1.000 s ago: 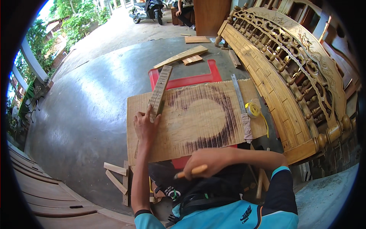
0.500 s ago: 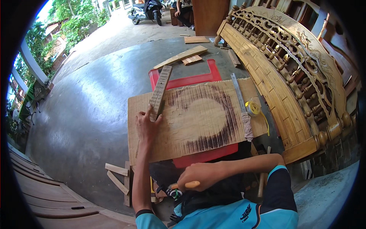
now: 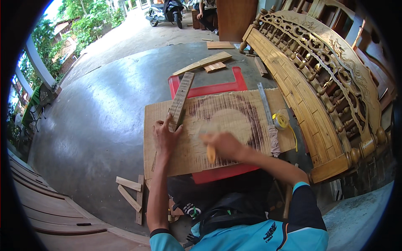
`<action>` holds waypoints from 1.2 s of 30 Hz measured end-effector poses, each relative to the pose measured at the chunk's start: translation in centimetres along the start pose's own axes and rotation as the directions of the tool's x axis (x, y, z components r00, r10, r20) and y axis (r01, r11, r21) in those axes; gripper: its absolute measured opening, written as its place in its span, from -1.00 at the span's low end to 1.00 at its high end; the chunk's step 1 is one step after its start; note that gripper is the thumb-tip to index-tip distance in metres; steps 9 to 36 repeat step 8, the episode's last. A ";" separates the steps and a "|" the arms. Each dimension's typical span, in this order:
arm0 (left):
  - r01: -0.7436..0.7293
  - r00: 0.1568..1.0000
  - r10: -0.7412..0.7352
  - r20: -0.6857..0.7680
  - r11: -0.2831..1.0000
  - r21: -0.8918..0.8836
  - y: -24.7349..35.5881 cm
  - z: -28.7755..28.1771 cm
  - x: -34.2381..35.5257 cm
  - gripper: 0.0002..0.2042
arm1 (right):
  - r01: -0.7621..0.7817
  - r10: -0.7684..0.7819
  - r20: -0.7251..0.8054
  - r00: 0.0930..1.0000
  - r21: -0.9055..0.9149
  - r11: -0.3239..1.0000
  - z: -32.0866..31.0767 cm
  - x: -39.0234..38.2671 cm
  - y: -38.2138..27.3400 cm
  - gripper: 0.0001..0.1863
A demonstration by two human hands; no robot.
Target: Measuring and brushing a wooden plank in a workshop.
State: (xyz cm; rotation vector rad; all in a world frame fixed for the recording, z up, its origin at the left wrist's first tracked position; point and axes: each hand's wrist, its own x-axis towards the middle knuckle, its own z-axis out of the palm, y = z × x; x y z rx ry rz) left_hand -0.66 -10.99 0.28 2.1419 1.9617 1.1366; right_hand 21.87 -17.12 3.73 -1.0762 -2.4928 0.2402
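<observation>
My left hand (image 3: 166, 136) grips the near end of a long wooden strip (image 3: 182, 94) crossed by a row of dark notches or marks. The strip lies slantwise on a worn tan board (image 3: 228, 121), its far end reaching past the board's edge. Over the middle of the board, my right hand (image 3: 226, 145) is closed round a tool with an orange handle (image 3: 211, 154). Motion smears the tool's pale head, so its kind cannot be made out. A flat metal blade (image 3: 264, 102) with a cloth-wrapped handle (image 3: 274, 142) and a yellow tape measure (image 3: 281, 120) lie on the board's right side.
Under the board stands a red plastic stool or small table (image 3: 222, 87). Offcuts (image 3: 129, 183) lie at lower left, and planks (image 3: 205, 62) lie beyond the board. A carved wooden bench (image 3: 301, 100) runs along the right. Far off are a motor scooter (image 3: 165, 14) and a seated person (image 3: 206, 12).
My right hand has moved up and forward from near my lap to over the board, with the orange-handled tool. My left hand stays on the strip; the whole view has shifted slightly.
</observation>
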 end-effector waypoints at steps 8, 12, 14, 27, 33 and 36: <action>0.055 0.994 -0.054 0.093 0.998 -0.006 0.9 -1.2 -0.1 -0.43 | -0.009 -0.348 0.393 0.851 0.673 0.739 -2.4 -1.8 -8.7 -0.83; 0.055 0.994 -0.054 0.093 0.998 -0.006 0.9 -1.2 -0.1 -0.43 | -0.009 -0.348 0.393 0.851 0.673 0.739 -2.4 -1.8 -8.7 -0.83; 0.055 0.994 -0.054 0.093 0.998 -0.006 0.9 -1.2 -0.1 -0.43 | -0.009 -0.348 0.393 0.851 0.673 0.739 -2.4 -1.8 -8.7 -0.83; 0.055 0.994 -0.054 0.093 0.998 -0.006 0.9 -1.2 -0.1 -0.43 | -0.009 -0.348 0.393 0.851 0.673 0.739 -2.4 -1.8 -8.7 -0.83; 0.055 0.994 -0.054 0.093 0.998 -0.006 0.9 -1.2 -0.1 -0.43 | -0.009 -0.348 0.393 0.851 0.673 0.739 -2.4 -1.8 -8.7 -0.83; 0.055 0.994 -0.054 0.093 0.998 -0.006 0.9 -1.2 -0.1 -0.43 | -0.009 -0.348 0.393 0.851 0.673 0.739 -2.4 -1.8 -8.7 -0.83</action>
